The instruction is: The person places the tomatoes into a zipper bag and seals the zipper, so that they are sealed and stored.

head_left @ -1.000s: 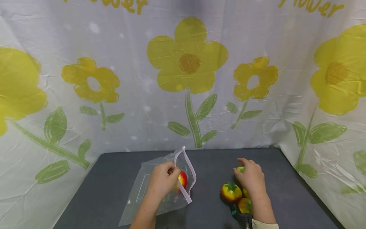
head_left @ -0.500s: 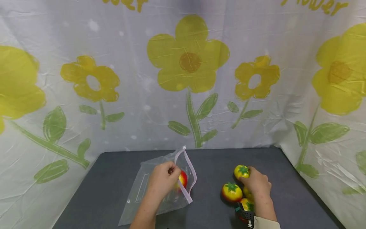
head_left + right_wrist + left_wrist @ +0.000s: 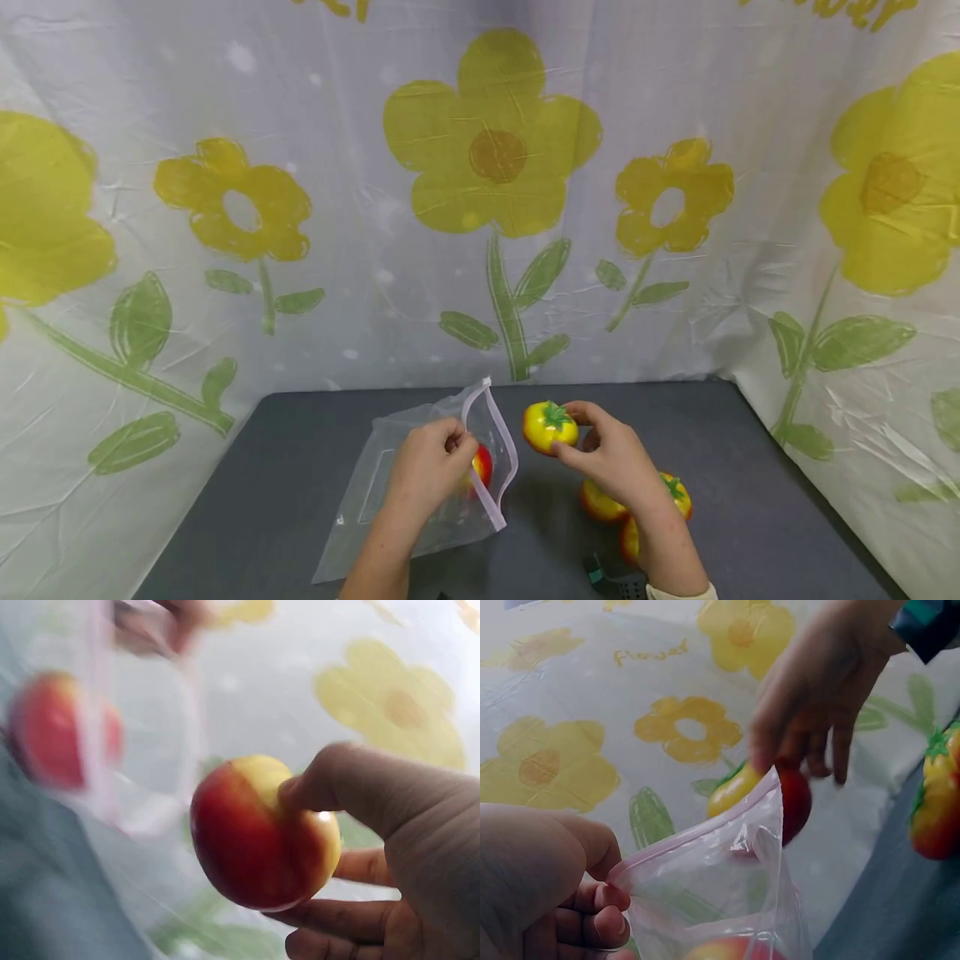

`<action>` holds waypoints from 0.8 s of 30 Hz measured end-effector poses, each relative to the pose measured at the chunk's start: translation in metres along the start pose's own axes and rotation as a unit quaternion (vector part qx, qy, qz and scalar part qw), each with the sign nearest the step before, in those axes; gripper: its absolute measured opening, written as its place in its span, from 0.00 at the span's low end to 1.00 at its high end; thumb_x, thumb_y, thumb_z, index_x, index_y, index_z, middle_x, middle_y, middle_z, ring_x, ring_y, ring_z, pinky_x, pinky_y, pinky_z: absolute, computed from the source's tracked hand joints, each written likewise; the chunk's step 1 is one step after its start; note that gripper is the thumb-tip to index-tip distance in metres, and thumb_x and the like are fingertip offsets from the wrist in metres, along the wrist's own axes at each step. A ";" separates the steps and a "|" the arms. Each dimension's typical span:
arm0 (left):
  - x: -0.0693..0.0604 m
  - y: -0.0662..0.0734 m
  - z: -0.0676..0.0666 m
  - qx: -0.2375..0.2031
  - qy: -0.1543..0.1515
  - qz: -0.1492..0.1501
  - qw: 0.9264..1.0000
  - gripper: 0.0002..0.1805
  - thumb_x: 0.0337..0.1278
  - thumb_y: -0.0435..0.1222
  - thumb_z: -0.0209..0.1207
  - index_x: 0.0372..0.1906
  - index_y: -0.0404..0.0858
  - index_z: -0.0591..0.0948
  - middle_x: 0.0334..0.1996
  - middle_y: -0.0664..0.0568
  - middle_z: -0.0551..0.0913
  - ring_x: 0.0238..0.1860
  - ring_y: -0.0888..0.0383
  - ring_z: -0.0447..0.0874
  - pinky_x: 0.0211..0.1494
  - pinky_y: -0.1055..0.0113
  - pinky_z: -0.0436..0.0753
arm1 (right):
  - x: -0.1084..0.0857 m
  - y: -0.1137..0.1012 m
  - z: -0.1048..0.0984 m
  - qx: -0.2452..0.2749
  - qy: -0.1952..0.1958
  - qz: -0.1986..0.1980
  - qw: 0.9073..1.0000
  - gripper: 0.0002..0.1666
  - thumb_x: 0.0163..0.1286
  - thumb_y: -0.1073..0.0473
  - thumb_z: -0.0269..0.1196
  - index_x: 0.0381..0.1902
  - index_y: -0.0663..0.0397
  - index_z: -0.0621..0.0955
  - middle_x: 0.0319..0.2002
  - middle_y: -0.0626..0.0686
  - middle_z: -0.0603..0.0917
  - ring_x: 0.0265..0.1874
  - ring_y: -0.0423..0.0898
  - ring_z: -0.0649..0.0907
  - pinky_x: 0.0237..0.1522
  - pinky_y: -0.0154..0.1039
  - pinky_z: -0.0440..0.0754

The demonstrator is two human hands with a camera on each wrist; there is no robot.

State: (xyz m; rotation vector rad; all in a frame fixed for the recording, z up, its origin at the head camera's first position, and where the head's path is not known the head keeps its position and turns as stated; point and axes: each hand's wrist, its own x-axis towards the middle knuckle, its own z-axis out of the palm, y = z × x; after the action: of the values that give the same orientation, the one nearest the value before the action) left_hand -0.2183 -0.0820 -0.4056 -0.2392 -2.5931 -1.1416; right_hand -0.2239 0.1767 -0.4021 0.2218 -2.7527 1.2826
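My left hand [image 3: 431, 467] pinches the pink zip edge of a clear zip-lock bag [image 3: 363, 492], whose mouth gapes to the right. Inside lies one red-and-yellow toy fruit [image 3: 482, 463]. Right of the mouth, my right hand [image 3: 613, 457] holds a second toy fruit [image 3: 547, 427] above the table; it is yellow and red with a green, star-shaped leafy top. In the right wrist view the thumb presses this fruit's side [image 3: 255, 840], with the fingers behind and below. The left wrist view shows it just beyond the bag's zip edge [image 3: 697, 832].
Several more such fruits, among them one at the left of the group [image 3: 600, 505] and one at its right [image 3: 678, 497], lie under and beside my right forearm. A dark table [image 3: 300, 442] meets a flower-printed cloth [image 3: 352, 317] behind and at the sides.
My right hand has taken the farthest fruit from the group, lifted it and brought it left towards the bag mouth. The left hand and bag have stayed almost still.
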 end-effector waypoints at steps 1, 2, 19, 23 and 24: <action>0.000 0.000 0.000 0.000 -0.003 0.002 1.000 0.11 0.56 0.37 0.59 0.19 0.47 0.76 0.14 0.59 0.68 0.16 0.60 0.65 0.21 0.67 0.66 | 0.000 -0.004 0.007 -0.003 -0.006 -0.017 1.000 0.32 0.61 0.48 0.74 0.62 0.50 0.80 0.52 0.51 0.83 0.31 0.46 0.78 0.33 0.42 0.77; 0.000 0.001 0.001 0.003 -0.004 0.004 1.000 0.11 0.56 0.37 0.59 0.19 0.47 0.76 0.14 0.59 0.68 0.16 0.60 0.65 0.21 0.67 0.66 | 0.001 -0.006 0.015 -0.010 -0.012 -0.036 0.999 0.30 0.60 0.49 0.75 0.60 0.49 0.81 0.49 0.48 0.83 0.28 0.45 0.76 0.31 0.40 0.76; 0.000 0.000 0.003 -0.023 0.029 0.051 0.998 0.12 0.52 0.34 0.59 0.18 0.49 0.74 0.13 0.63 0.68 0.16 0.66 0.64 0.18 0.69 0.64 | -0.001 -0.017 0.041 0.008 -0.059 -0.132 0.990 0.21 0.69 0.57 0.70 0.58 0.52 0.82 0.53 0.49 0.83 0.39 0.41 0.85 0.45 0.44 0.84; 0.001 -0.001 0.000 -0.026 0.035 0.044 0.998 0.12 0.53 0.34 0.60 0.18 0.48 0.74 0.14 0.62 0.69 0.17 0.64 0.65 0.19 0.69 0.65 | 0.003 -0.002 0.020 -0.063 -0.026 -0.066 0.996 0.19 0.67 0.60 0.70 0.56 0.52 0.83 0.50 0.49 0.84 0.45 0.49 0.84 0.51 0.54 0.81; 0.000 -0.001 0.000 -0.027 0.035 0.042 0.998 0.12 0.53 0.34 0.59 0.18 0.48 0.74 0.14 0.62 0.69 0.17 0.64 0.65 0.19 0.69 0.65 | 0.004 0.003 0.014 -0.088 -0.032 -0.036 0.995 0.21 0.66 0.58 0.71 0.56 0.52 0.83 0.50 0.50 0.85 0.48 0.52 0.83 0.52 0.56 0.79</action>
State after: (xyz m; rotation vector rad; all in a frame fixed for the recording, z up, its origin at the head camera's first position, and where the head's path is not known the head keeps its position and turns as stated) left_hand -0.2188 -0.0827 -0.4058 -0.3118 -2.4705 -1.1698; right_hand -0.2284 0.1674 -0.4129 0.3487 -2.8607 1.0268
